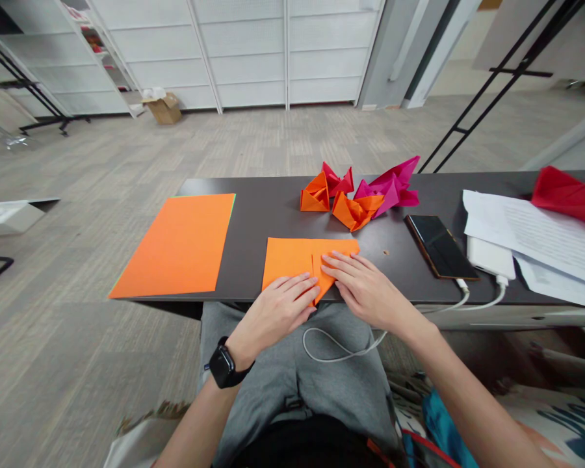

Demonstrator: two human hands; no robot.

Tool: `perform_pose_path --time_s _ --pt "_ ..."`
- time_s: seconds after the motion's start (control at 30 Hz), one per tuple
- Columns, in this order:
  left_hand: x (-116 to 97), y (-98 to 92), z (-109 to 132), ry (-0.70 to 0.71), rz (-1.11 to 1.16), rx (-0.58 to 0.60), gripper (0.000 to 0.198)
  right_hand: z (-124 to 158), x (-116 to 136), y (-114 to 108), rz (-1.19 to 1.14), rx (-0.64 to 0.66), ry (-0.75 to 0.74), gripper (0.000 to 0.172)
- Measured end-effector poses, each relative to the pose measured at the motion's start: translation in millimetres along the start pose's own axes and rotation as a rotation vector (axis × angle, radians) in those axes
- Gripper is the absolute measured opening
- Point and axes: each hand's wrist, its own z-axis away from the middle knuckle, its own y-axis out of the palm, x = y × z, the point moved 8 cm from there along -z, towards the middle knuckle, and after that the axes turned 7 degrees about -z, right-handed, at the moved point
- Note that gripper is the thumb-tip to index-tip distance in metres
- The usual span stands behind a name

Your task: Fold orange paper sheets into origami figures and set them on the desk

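Observation:
A partly folded sheet of orange origami paper [288, 255] lies at the front edge of the dark table, with a slit-like line where two folded flaps meet. My left hand [287, 300] rests flat on its lower left part, fingers stretched toward the middle. Over the right flap lies my right hand [361, 283], its fingers extended and pressing the paper down. Parts of the folds under both hands are hidden. Beyond the sheet stand several folded paper pieces: orange ones [358, 209], a red one [338, 180] and a magenta one [392, 188].
A stack of orange paper [180, 244] lies on the table's left end. To the right are a phone [441, 246], a white power bank [490, 257] with cables, printed sheets [531, 227] and a red folded paper [571, 198]. A white cable [341, 357] loops over my lap.

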Motion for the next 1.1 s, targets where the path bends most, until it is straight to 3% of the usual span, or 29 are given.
perform_pose_path --time_s 0.33,0.57,1.1 --pt "1 -8.9 -14 -0.042 -0.003 0.155 0.035 -3 -3 3 -0.002 0.010 -0.050 0.049" --pt "21 2.0 -14 -0.034 0.012 0.104 0.038 -3 -5 6 -0.026 0.027 -0.045 0.046" --pt "21 5.3 -12 -0.013 -0.010 0.104 0.043 -3 -2 2 -0.053 0.023 -0.046 0.053"
